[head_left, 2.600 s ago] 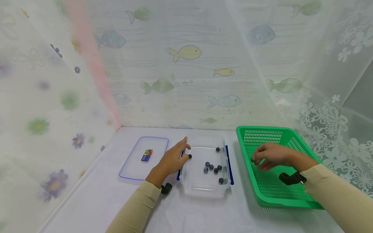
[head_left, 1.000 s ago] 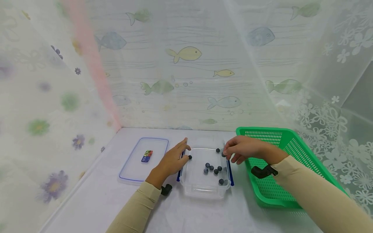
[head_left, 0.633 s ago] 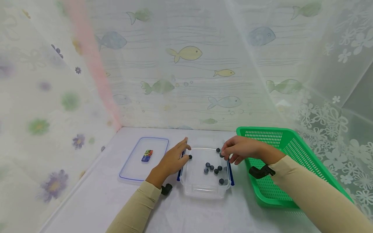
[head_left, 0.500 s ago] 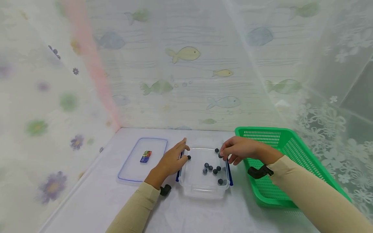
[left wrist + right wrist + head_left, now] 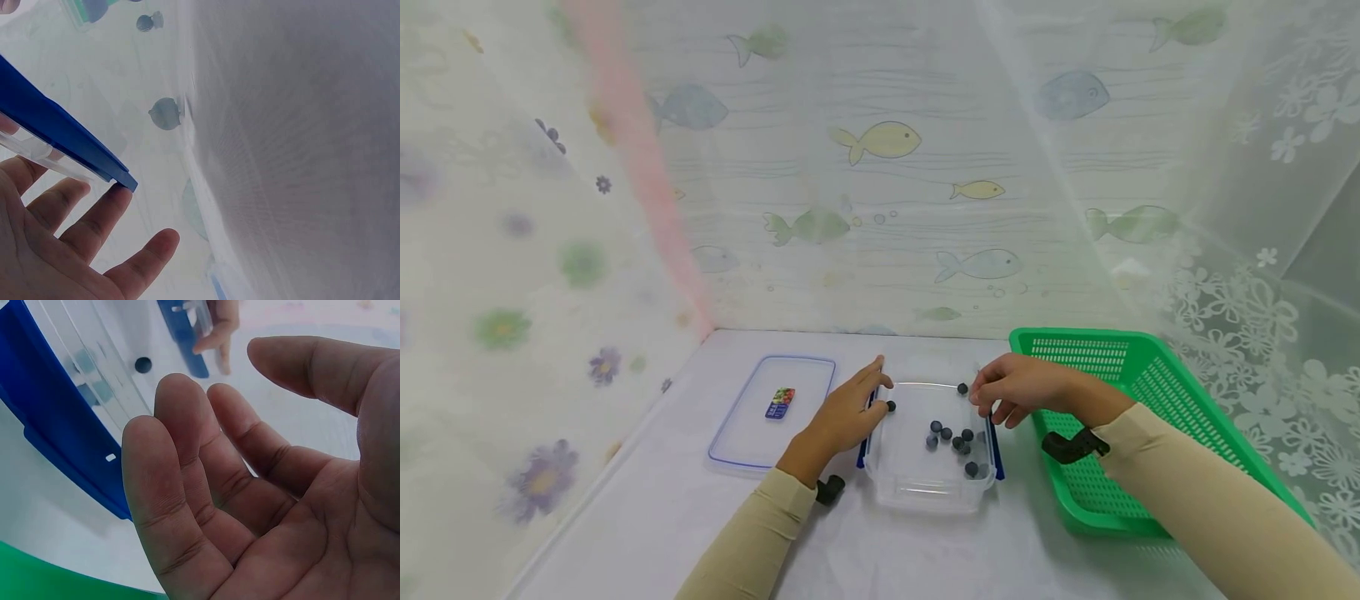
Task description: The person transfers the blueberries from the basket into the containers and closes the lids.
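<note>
My left hand [image 5: 842, 421] straddles the left wall of a clear plastic container [image 5: 925, 504], its thumb and index finger over the rim. In the left wrist view, spread fingertips touch the blue side latch [image 5: 69, 131]; the thumb is hidden. Several blueberries [image 5: 946, 433] lie inside the container, most clustered right of the middle. One blueberry [image 5: 891, 407] sits by my left thumb, another [image 5: 962, 389] in the far right corner. Over the right rim hangs my right hand [image 5: 1026, 387]. The right wrist view has its thumb apart from the bent fingers, nothing between them.
A green perforated basket [image 5: 1067, 500] stands right of the container, under my right forearm. Left of the container, the blue-edged clear lid [image 5: 741, 442] lies flat with a printed label [image 5: 780, 403] on it. Patterned curtains enclose the white table [image 5: 880, 558].
My right hand came from the green basket to the container's right rim with a blueberry and let it go. That blueberry now lies in the cluster. My left hand has stayed put.
</note>
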### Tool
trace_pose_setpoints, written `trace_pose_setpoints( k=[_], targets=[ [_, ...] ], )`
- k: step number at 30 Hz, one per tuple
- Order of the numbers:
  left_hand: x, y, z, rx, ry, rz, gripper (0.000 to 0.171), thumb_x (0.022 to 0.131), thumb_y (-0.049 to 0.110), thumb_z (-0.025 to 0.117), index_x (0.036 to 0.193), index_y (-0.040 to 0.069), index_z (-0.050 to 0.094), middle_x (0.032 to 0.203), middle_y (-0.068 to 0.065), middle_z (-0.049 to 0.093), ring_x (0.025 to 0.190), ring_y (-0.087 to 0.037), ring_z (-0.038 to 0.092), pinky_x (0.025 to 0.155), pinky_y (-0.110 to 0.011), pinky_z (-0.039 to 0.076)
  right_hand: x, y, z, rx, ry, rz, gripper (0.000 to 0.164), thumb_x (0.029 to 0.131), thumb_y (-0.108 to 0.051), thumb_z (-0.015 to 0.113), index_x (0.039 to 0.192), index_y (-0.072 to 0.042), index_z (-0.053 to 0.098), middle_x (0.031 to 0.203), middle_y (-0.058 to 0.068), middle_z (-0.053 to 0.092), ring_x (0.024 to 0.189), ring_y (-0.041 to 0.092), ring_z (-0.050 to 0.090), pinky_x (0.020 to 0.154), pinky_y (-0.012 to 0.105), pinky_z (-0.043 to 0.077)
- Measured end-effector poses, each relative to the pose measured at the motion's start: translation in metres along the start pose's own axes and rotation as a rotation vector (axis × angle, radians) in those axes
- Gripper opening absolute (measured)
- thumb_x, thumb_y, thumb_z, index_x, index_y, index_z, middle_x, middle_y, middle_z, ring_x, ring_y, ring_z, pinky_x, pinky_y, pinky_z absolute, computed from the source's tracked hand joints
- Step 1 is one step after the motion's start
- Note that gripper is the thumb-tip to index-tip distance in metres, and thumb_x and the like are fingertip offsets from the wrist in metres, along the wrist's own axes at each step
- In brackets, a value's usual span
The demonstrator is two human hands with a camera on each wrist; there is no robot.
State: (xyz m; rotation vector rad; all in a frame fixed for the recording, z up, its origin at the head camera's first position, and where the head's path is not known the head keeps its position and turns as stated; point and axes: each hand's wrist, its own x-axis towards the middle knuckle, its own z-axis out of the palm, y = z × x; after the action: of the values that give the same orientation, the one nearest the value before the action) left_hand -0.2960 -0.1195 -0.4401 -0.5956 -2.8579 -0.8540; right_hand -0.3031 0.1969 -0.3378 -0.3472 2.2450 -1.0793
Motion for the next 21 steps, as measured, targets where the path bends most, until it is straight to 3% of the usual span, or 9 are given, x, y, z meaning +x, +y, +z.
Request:
trace_pose_setpoints(
  k=[21],
  targets=[
    [-0.001,0.002,-0.002,-0.019,0.011,0.018,0.035,0.099,0.028,0.049,0.131,0.023,0.062,0.171,0.005,0.028,0.155,-0.021,0.035,0.12,-0.052,0.039,-0.012,0.009,-0.011,-0.017,0.043,0.011,0.027,0.098,-0.028,0.067,0.114,-0.007,0.072,0.102,0.011,0.071,0.086,0.025,0.07,0.075,0.037,0.062]
  ],
)
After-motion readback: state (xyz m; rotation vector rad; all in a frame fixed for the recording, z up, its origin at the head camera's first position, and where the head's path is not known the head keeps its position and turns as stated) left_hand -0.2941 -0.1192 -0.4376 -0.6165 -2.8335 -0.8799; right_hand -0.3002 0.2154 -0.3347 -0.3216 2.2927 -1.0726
